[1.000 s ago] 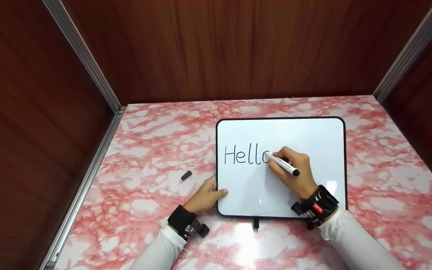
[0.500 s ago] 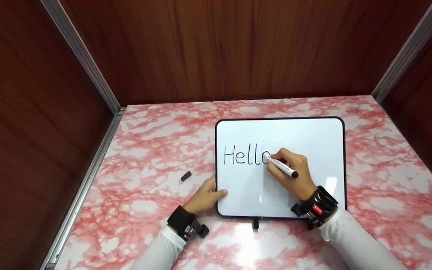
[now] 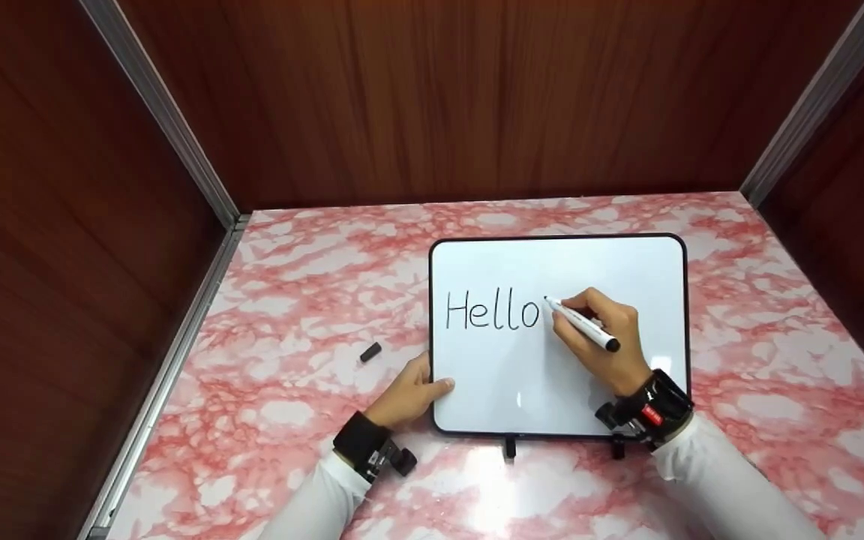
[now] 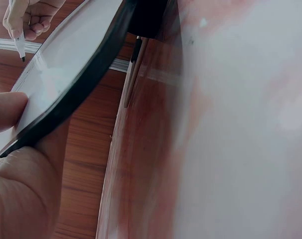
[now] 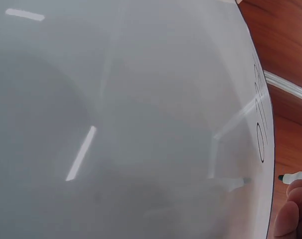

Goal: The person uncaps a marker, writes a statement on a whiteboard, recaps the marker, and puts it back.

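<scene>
I record: right hand (image 3: 606, 343) pinches marker (image 3: 583, 325) between fingers, tip off the whiteboard (image 3: 481, 382); left hand (image 3: 405, 394) grips the whiteboard's left edge.

Black cap (image 3: 370, 352) on red-and-white table (image 3: 289, 411)

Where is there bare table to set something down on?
Bare table lies between the black cap and the left wall, and right of the whiteboard. Crowded: the whiteboard's left edge, gripped by the left hand; its face, where the right hand holds a marker; and the front, where both sleeves are. The whiteboard hides some table behind it.
</scene>
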Demonstrator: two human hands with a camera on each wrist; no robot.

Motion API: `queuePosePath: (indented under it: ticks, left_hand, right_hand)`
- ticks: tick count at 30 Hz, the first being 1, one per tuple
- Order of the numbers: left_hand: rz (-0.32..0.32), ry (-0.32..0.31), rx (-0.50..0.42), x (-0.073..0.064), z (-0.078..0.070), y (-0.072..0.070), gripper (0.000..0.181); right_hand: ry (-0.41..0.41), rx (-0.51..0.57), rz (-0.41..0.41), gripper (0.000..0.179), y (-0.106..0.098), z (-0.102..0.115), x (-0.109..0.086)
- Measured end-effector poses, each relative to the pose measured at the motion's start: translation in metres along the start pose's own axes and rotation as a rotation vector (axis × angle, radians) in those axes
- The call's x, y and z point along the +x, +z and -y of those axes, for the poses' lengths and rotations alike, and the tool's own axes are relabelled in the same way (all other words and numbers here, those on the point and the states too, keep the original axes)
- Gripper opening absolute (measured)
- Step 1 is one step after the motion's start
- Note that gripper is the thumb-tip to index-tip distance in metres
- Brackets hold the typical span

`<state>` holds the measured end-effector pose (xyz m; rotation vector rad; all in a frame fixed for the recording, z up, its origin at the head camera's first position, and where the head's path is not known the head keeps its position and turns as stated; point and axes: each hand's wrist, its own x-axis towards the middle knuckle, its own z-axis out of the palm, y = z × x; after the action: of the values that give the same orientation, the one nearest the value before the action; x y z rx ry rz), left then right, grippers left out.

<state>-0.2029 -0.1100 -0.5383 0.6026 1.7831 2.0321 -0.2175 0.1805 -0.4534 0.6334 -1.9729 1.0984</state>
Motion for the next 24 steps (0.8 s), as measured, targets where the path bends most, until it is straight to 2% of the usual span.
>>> queuePosePath:
  ticks: [8,17,24]
  left_hand:
    - [-0.006,0.004,-0.005,0.0,0.001,-0.001,0.041]
    - [-0.02,-0.008,0.026,0.0,0.001,-0.001,0.039]
    - [-0.015,-0.007,0.001,0.0,0.003,-0.001,0.038]
  right_hand:
    - [0.002,-0.014,-0.002,0.013,-0.013,-0.019,-0.008]
    - [-0.013,-0.053,0.009,0.012,-0.023,-0.022,-0.011]
    - [-0.017,-0.05,0.013,0.013,-0.022,-0.023,-0.013]
